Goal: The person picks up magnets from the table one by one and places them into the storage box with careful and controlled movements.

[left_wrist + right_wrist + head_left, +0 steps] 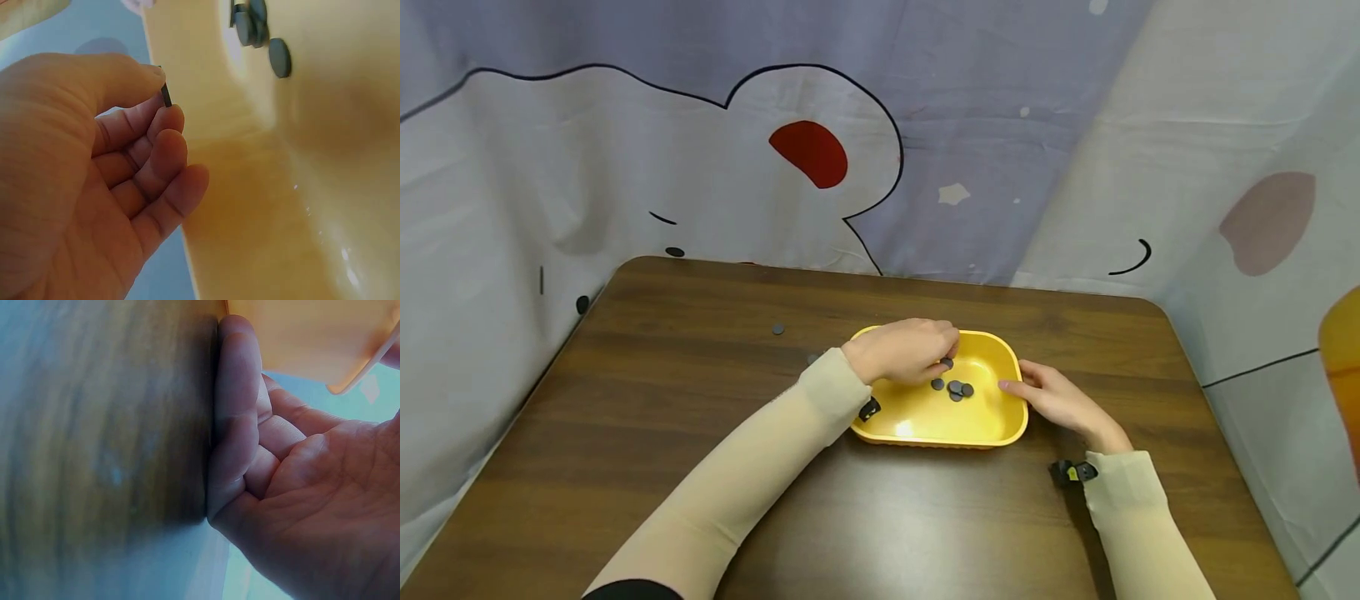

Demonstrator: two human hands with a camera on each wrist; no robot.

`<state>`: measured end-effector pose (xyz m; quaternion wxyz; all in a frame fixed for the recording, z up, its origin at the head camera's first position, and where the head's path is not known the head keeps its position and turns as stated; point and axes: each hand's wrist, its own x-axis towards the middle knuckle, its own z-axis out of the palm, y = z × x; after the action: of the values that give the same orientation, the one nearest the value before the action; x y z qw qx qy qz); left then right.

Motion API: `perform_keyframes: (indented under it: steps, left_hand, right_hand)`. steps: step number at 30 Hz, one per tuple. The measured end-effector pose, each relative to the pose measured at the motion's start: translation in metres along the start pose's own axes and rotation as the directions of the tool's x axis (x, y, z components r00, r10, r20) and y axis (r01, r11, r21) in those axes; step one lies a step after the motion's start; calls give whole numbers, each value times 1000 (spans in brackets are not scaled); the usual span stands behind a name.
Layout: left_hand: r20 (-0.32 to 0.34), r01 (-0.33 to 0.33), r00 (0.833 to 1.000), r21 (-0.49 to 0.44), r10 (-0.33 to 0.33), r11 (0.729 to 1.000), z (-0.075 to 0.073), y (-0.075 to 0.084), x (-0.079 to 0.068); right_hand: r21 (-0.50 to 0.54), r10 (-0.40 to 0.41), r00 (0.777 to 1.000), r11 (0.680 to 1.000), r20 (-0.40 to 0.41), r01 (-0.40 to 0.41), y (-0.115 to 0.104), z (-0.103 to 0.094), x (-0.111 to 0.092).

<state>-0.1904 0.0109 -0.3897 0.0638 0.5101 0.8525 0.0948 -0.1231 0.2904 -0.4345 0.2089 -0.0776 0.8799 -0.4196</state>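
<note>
- A dark disc (166, 94) is being pinched between the thumb and a finger of the left hand (902, 350), and its thin edge is being shown in the left wrist view
- The other fingers of that hand are being bent loosely toward the palm, with nothing else seen held by them
- The left hand is being held over the far left part of the yellow tray (925, 423), and the rim there is being partly hidden by it
- The right end of the tray is being gripped by the right hand (1066, 404), the thumb being laid over the rim and the fingers being placed outside the wall
- The lower fingers of the right hand are being rested on the wooden surface (625, 400), by which the tray is being carried
- Inside the tray, a bunch of discs (955, 387) is being held on the floor, partly overlapped, with a lone disc (937, 384) being seen just to its left
- Outside, to the left of the tray, a far disc (778, 329) is being borne by the surface, and a near disc (812, 358) is being partly covered by the left sleeve (775, 442)
- Behind the surface, a printed curtain (625, 167) is being hung
</note>
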Motion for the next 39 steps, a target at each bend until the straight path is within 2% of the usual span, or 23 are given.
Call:
perform_keyframes:
  steps: [14, 18, 31, 39]
  left_hand:
    - [97, 21, 995, -5, -20, 1000, 14, 1, 5]
    - [108, 31, 994, 7, -31, 1000, 17, 0, 5]
    - [153, 57, 986, 64, -66, 996, 17, 1, 5]
    - [211, 103, 970, 100, -122, 990, 16, 4, 4]
  right_hand:
    - [3, 10, 1000, 1000, -4, -10, -4, 1, 0]
    - [0, 12, 1000, 1000, -6, -12, -5, 0, 0]
    - [12, 6, 1000, 1000, 2, -6, -2, -1, -1]
    - [0, 18, 1000, 1000, 0, -18, -1, 0, -1]
